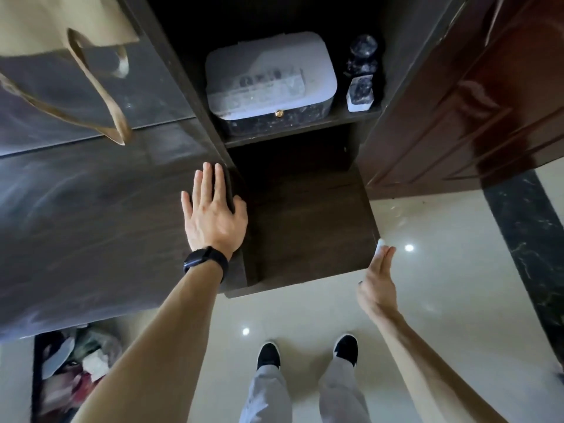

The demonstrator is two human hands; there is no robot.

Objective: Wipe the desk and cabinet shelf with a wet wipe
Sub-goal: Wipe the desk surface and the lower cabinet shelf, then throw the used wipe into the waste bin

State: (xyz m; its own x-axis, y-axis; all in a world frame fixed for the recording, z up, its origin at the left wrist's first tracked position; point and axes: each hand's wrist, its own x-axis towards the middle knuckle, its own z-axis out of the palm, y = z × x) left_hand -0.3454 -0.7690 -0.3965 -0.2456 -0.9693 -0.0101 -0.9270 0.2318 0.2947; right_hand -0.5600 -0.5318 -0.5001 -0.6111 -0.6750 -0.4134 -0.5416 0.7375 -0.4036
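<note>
The beige bag (61, 22) at upper left is cut off by the top and left edges. A small white thing (380, 244) at the fingertips of the right grip (378, 282) is mostly hidden behind them; what it is cannot be told. The contents of the bin (36, 377) at lower left are blurred. Markings on the grey case (268, 65) are unreadable.

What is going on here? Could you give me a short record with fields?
left hand: flat on the dark desk, by the cabinet edge
right hand: holds a white wet wipe at its fingertips, beside the front corner of the lower shelf
upper shelf: dusty lidded box, dark glass ornaments
left wrist: black watch
</note>
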